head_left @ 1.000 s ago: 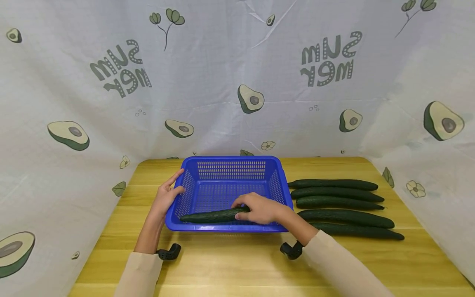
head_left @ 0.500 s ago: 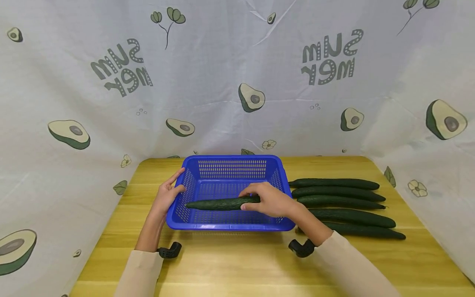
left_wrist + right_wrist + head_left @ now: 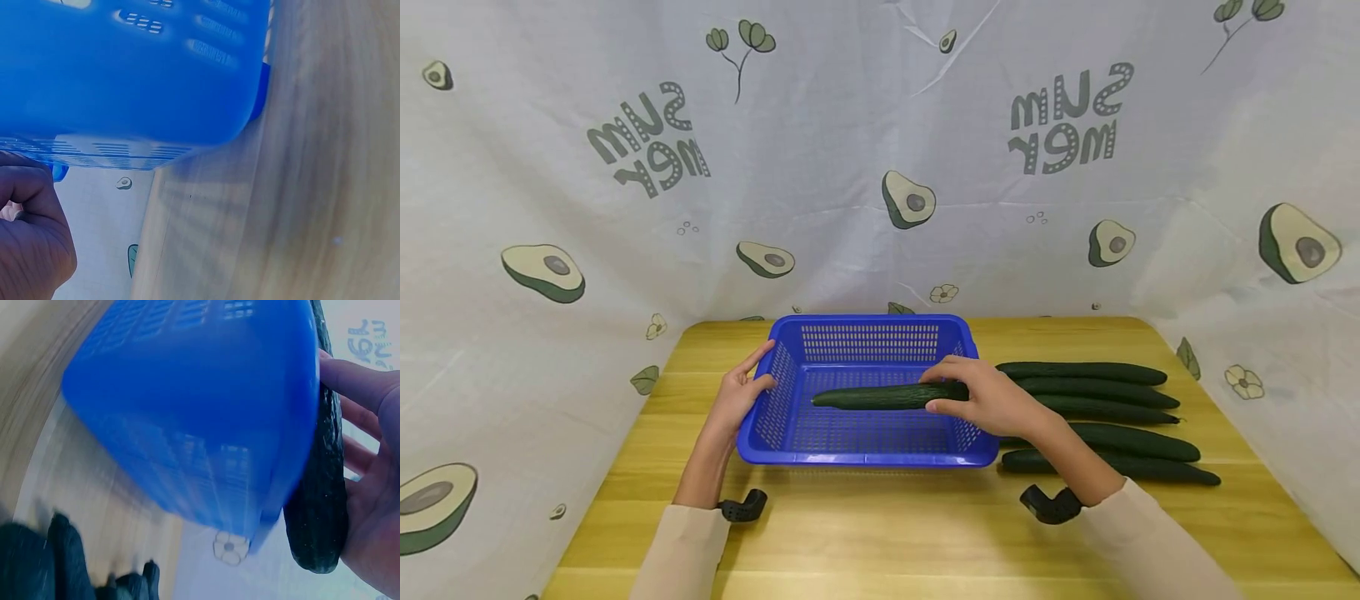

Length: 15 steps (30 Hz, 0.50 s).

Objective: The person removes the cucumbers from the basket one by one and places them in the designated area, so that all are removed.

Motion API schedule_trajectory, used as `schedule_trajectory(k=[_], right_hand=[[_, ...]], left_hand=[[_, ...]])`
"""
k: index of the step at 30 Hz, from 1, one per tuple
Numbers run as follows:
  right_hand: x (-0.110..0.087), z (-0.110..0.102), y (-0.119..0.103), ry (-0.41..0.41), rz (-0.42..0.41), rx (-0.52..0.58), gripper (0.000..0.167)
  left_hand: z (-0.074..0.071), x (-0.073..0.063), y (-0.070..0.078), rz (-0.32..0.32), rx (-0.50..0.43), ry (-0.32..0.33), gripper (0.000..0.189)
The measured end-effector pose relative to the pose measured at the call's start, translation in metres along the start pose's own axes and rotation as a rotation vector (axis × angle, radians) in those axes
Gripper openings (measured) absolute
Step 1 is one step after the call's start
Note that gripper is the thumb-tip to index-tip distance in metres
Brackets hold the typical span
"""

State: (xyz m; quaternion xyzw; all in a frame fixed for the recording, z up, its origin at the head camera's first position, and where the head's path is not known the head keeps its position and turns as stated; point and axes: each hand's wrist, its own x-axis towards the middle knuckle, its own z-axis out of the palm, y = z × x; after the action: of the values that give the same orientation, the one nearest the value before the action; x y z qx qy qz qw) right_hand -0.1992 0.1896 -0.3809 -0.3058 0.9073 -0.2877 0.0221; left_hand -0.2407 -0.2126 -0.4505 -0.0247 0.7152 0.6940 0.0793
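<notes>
A blue plastic basket [image 3: 865, 459] with slotted walls stands on the table. My left hand [image 3: 735, 404] holds its left rim, thumb over the edge; the left wrist view shows the hand [image 3: 31, 231] beside the basket wall [image 3: 125, 81], fingers bent. Across the right half of the basket, at about rim height, lies a dark green cucumber [image 3: 872, 397], gripped near its right end by my right hand [image 3: 996, 400]. In the right wrist view the cucumber's blunt end [image 3: 319, 519] sticks out past the basket's rim, with the thumb on one side and fingers on the other.
Several more cucumbers [image 3: 1090, 372] lie side by side on the wooden table [image 3: 865, 533], right of the basket. My right forearm passes over some of them. A printed curtain [image 3: 820, 167] hangs behind and along both sides of the table.
My right hand has raised the cucumber from the basket's front side and carried it back and to the right, over the right rim. The left hand and basket have stayed put.
</notes>
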Motion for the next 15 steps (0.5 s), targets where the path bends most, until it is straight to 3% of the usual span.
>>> schedule_trajectory(k=[15], right_hand=[[-0.05, -0.023, 0.029, 0.101, 0.077, -0.025, 0.03]], left_hand=[[0.002, -0.004, 0.004, -0.016, 0.004, 0.001, 0.072]])
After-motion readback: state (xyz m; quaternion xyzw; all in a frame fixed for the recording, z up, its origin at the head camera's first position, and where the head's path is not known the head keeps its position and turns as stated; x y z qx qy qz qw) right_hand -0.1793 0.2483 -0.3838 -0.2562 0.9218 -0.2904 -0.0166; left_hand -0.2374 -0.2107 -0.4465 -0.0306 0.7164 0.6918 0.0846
